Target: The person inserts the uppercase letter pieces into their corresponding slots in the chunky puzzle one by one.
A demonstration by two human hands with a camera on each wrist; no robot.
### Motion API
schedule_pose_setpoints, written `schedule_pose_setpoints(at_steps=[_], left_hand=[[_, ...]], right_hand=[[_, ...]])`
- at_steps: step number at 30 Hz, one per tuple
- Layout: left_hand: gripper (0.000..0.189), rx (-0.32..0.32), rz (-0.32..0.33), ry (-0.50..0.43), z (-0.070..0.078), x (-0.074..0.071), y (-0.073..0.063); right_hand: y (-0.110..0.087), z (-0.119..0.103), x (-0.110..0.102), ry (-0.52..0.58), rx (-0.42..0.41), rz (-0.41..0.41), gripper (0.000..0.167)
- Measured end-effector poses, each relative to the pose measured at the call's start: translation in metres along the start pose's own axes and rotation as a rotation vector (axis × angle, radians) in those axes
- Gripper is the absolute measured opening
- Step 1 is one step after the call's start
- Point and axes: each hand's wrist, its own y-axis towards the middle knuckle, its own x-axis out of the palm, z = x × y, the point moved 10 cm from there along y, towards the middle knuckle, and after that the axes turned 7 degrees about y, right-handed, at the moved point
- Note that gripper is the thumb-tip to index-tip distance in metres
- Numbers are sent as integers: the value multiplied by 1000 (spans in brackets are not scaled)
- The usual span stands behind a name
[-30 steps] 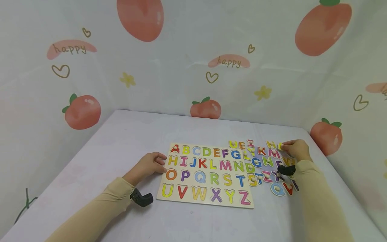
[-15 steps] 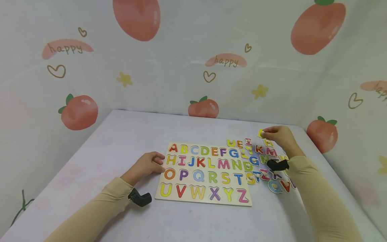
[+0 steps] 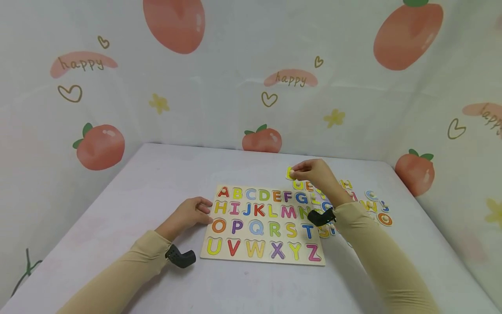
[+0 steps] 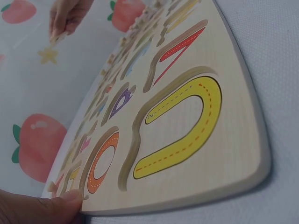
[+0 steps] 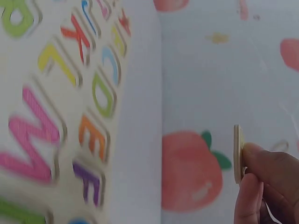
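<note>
The right hand (image 3: 315, 172) is pinching a yellow letter piece (image 3: 289, 173) in the air, toward 1 o'clock from the middle of the letter board (image 3: 266, 229); the left hand (image 3: 190, 216), fingers relaxed, is touching the board's 9 o'clock edge. Only the red A (image 3: 223, 192), toward 10 o'clock, is apparently sitting in place; other visible recesses (image 3: 288, 212) are looking bare, and many loose pieces (image 3: 369, 206) are lying around 3 o'clock, so most are seemingly waiting.
</note>
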Motion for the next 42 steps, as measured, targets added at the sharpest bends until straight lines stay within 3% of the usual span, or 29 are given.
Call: schedule_pose_setpoints(at_steps=[10,21,28,42], left_hand=[[49,-2,2,-19,-2,1,1],[49,6,1,4,-1,-1,1],[50,-2,-6,7,-1,1,-1],[50,16,-4,-9,3,-1,-2]], right_hand=[[9,-25,85,47,-34,-85,18],[22,-38,148,-6,-23,-127,12],[32,-32,165,-27,-3,-116,8],[43,-21,172,-28,42,-118,11]])
